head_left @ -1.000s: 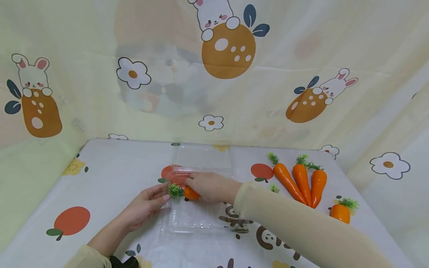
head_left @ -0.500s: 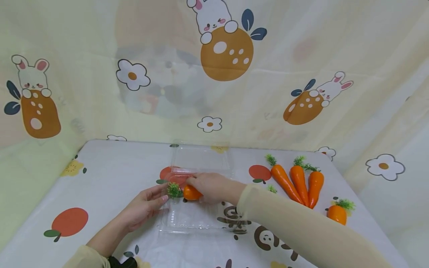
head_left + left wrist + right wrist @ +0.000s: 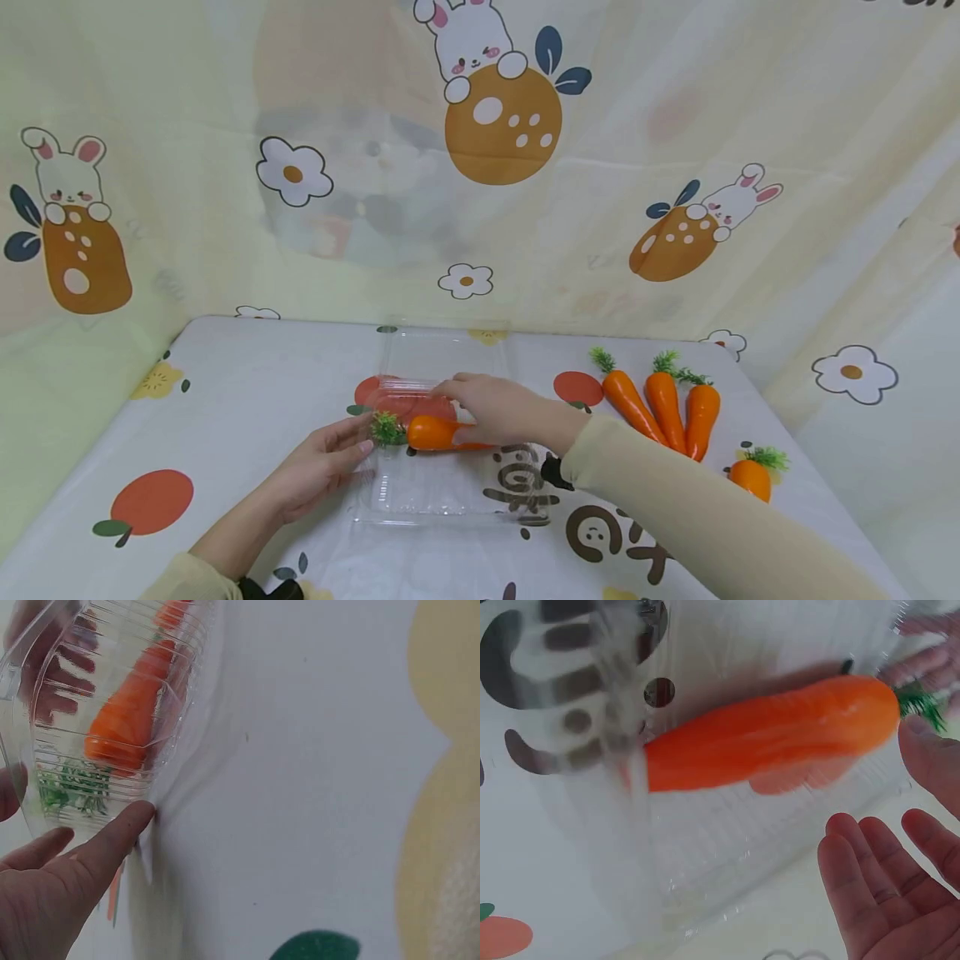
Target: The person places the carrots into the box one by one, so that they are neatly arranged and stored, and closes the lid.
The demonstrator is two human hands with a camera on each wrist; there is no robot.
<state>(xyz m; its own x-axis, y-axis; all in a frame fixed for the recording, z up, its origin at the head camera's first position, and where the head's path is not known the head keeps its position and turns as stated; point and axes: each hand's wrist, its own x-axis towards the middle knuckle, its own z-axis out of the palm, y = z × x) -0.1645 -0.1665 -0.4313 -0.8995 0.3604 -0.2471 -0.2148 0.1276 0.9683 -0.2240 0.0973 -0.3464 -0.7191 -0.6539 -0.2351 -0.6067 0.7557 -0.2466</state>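
Note:
An orange toy carrot (image 3: 431,433) with a green leafy top (image 3: 387,428) lies crosswise in a clear plastic box (image 3: 442,500), leaves to the left. The box's lid (image 3: 446,350) is folded back behind it. My right hand (image 3: 498,408) is over the carrot's narrow end, fingers spread apart; in the right wrist view its relaxed fingers are off the carrot (image 3: 772,735), with the thumb near the carrot's leafy end. At the box's left end, my left hand (image 3: 318,467) touches the wall with extended fingertips, as the left wrist view shows beside the box (image 3: 180,697).
Three carrots (image 3: 628,404) lie side by side at the back right of the table. Another carrot (image 3: 750,479) lies farther right, partly behind my right sleeve (image 3: 675,508). A patterned curtain (image 3: 360,208) hangs around the table.
My right hand has loosened from the carrot and lifted slightly up and right, leaving more of it in view. The left hand keeps its place at the box. The head view has shifted slightly.

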